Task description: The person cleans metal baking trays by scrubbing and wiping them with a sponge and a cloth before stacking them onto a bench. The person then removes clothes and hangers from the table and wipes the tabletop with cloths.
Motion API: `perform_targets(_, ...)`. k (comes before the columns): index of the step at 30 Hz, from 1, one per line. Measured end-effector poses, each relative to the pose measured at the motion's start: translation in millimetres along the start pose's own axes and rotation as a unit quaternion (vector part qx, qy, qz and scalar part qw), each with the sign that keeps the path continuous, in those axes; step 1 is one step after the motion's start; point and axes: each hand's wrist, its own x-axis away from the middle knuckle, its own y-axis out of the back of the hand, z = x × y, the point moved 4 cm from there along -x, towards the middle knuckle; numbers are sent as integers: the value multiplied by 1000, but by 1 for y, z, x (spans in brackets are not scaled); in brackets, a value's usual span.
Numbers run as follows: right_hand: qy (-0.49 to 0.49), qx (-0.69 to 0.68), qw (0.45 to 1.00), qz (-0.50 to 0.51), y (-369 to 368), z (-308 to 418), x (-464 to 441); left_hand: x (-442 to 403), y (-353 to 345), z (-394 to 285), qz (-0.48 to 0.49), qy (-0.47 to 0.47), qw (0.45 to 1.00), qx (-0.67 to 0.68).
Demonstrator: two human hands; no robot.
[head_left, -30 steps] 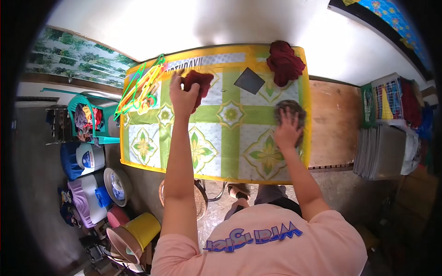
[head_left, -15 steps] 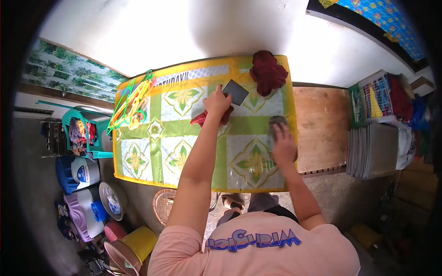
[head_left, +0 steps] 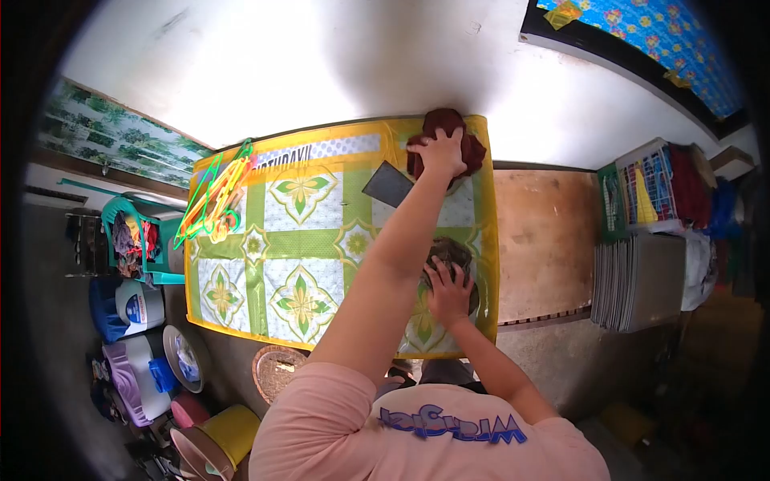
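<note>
My left hand reaches to the table's far right corner, its fingers spread over a crumpled dark red cloth. Nearer my body, my right hand rests with fingers apart on a bunched dark brownish-grey cloth. A flat dark grey rectangular board lies beside my left forearm. Underneath everything is a table with a green, white and yellow patterned cover. My left forearm hides part of the table's middle.
Colourful plastic hangers are heaped at the table's left end. A teal chair with clothes stands beyond it. To the right are a bare wooden surface, a stack of grey panels and a basket of clothes. Below left stands a yellow bucket.
My left hand has moved from the board and a small red cloth to the dark red cloth at the corner. The small red cloth no longer shows mid-table. My right hand and its cloth are closer to me.
</note>
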Motion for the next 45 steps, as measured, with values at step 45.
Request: perform_targets(45,93,-477,874,-7,73,54,-149,255,79,173,-61,-49,894,442)
